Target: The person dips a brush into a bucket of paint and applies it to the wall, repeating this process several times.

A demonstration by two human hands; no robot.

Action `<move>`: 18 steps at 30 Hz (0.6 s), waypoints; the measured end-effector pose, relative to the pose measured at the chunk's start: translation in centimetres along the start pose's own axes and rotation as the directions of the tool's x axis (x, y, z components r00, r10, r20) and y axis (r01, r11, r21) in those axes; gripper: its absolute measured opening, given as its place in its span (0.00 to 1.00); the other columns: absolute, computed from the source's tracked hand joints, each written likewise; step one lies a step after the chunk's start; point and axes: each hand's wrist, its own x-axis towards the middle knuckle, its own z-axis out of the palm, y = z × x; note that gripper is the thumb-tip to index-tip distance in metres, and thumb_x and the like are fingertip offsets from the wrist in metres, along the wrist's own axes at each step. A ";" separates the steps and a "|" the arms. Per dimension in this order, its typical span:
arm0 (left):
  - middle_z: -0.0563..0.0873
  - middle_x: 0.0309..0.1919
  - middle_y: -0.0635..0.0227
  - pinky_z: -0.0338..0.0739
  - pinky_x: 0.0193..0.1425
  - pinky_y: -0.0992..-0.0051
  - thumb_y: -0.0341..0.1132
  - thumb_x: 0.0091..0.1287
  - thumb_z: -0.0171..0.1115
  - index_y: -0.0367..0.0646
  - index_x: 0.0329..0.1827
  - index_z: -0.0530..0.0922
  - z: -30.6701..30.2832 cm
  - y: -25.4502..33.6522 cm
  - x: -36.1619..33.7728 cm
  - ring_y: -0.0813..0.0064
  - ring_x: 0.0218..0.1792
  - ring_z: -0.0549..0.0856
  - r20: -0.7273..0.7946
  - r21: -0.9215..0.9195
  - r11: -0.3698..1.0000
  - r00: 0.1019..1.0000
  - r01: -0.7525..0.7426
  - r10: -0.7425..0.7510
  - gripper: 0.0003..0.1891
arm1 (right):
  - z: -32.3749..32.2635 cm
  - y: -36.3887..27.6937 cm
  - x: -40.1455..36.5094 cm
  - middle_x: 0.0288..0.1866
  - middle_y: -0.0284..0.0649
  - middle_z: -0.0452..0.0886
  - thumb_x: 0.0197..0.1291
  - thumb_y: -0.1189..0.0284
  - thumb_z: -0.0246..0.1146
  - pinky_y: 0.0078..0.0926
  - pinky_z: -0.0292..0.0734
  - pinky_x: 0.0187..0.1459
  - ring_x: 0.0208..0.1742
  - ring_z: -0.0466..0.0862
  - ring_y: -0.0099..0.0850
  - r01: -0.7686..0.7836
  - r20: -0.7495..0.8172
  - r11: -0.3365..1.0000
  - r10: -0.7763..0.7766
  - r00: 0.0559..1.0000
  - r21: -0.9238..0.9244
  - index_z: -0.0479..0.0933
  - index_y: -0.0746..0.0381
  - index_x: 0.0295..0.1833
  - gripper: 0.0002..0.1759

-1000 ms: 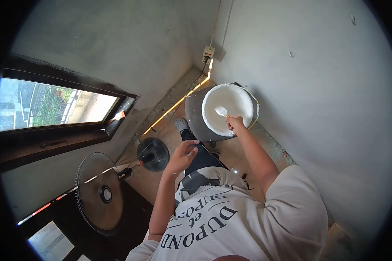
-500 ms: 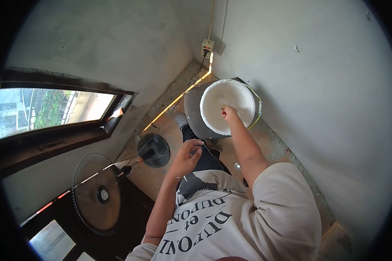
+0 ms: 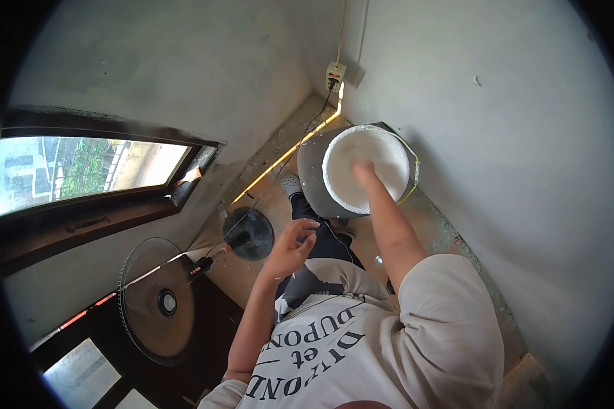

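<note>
My right hand is inside a white-rimmed bucket, over its pale interior. Motion smears its fingers, so whether it grips anything is unclear. The bucket's wire handle hangs out on the right side. Under the bucket is a dark grey support. My left hand hovers in front of my body, below and left of the bucket. Its fingers are loosely bent, thumb apart, and nothing shows between them.
A fan stands at the lower left, near its round black base. A cord runs up to a power strip on the wall. A window is at the left. Walls meet behind the bucket.
The view has shifted slightly, so the bucket and fan appear further right. My right hand is now blurred by motion inside the bucket. My left hand keeps its pose.
</note>
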 end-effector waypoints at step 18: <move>0.79 0.61 0.61 0.72 0.65 0.68 0.33 0.76 0.56 0.39 0.64 0.73 0.4 1.2 0.8 0.69 0.62 0.79 0.049 0.020 0.999 0.998 -0.045 0.044 0.16 | 0.7 -1.2 -7.3 0.15 0.34 0.71 0.53 0.78 0.62 0.25 0.54 0.13 0.11 0.65 0.21 0.290 0.370 0.506 0.062 0.927 -0.812 0.72 0.63 0.19 0.12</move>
